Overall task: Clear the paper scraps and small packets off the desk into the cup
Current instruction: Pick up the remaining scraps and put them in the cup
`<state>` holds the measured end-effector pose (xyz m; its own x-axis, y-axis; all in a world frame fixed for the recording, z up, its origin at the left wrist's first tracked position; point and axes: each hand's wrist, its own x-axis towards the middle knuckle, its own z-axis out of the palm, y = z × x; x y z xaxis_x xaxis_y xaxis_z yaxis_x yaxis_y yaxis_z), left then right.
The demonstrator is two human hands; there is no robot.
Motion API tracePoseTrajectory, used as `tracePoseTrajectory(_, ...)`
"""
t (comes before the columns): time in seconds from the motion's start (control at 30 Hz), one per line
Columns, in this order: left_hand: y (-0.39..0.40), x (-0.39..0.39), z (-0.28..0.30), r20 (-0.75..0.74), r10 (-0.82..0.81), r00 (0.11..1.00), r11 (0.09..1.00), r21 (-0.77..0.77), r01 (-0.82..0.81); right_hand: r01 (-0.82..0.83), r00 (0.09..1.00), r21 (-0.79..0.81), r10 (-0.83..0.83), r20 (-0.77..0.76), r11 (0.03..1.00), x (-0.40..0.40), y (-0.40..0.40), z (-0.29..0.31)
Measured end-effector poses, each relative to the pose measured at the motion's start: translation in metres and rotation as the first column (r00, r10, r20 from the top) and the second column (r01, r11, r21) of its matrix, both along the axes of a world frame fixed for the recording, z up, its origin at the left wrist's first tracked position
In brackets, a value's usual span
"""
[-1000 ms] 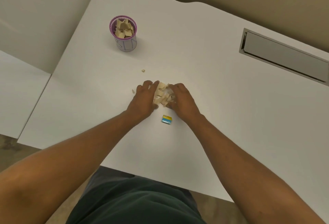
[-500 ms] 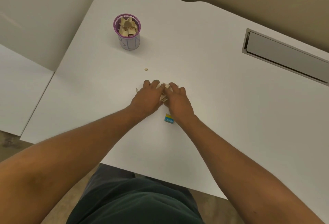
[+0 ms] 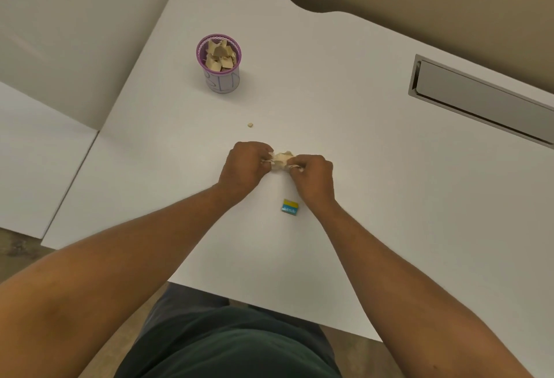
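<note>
Both hands closed on one bundle of paper scraps [image 3: 281, 160] at mid-counter: left hand [image 3: 245, 166] and right hand [image 3: 313, 178] pinch it from either side, knuckles up. Purple mesh cup [image 3: 220, 62] stands well apart, up-left, already heaped to the rim with scraps. One stray scrap [image 3: 250, 125] lies between hands and cup; a blue-and-yellow packet [image 3: 290, 206] sits just beside the right wrist. Risks, as judged: loose pieces shedding from the bundle in transit, overflow at the full cup, wrist brushing the packet across the white counter [image 3: 359, 167].
</note>
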<state>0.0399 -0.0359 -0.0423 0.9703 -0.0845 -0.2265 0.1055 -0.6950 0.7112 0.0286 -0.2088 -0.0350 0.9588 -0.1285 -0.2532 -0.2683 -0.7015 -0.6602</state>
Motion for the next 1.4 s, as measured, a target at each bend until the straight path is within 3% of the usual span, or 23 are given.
tracePoseTrajectory(0.1,0.013,0.016,0.022,-0.004,0.157,0.988,0.984,-0.078,-0.157,0.141,0.986,0.110,-0.130,-0.104,0.984,0.003,0.001,0.004)
tracePoseTrajectory(0.23,0.040,0.058,0.070,0.089,0.333,0.939,0.932,-0.179,-0.314,0.153,0.979,0.135,-0.131,-0.157,0.979,0.002,0.003,0.002)
tracePoseTrajectory(0.33,0.062,0.104,0.101,0.178,0.379,0.908,0.924,-0.129,-0.360,0.141,0.979,0.133,-0.119,-0.164,0.981,0.000,0.005,-0.002)
tracePoseTrajectory(0.4,0.073,0.134,0.111,0.191,0.340,0.921,0.940,-0.035,-0.339,0.111,0.983,0.110,-0.093,-0.156,0.988,-0.001,0.006,-0.003)
tracePoseTrajectory(0.53,0.083,0.177,0.100,0.142,0.125,0.982,0.941,0.297,-0.162,0.081,0.990,0.098,-0.068,-0.124,0.992,-0.004,0.008,-0.001)
tracePoseTrajectory(0.63,0.079,0.193,0.084,0.078,-0.051,0.996,0.870,0.493,0.006,0.066,0.991,0.092,-0.055,-0.119,0.994,-0.006,0.007,-0.001)
tracePoseTrajectory(0.77,0.076,0.201,0.066,0.017,-0.165,0.986,0.778,0.617,0.120,0.065,0.991,0.099,-0.053,-0.121,0.993,-0.007,0.007,0.002)
tracePoseTrajectory(0.97,0.077,0.210,0.061,-0.064,-0.244,0.968,0.718,0.659,0.225,0.053,0.990,0.103,-0.039,-0.133,0.993,-0.008,0.008,0.002)
tracePoseTrajectory(1.27,0.080,0.217,0.109,-0.131,-0.253,0.958,0.749,0.601,0.280,0.068,0.986,0.114,-0.050,-0.160,0.991,-0.006,0.006,0.005)
tracePoseTrajectory(1.4,0.083,0.211,0.129,-0.049,-0.250,0.967,0.793,0.562,0.233,0.071,0.985,0.125,-0.049,-0.165,0.990,-0.004,0.006,0.007)
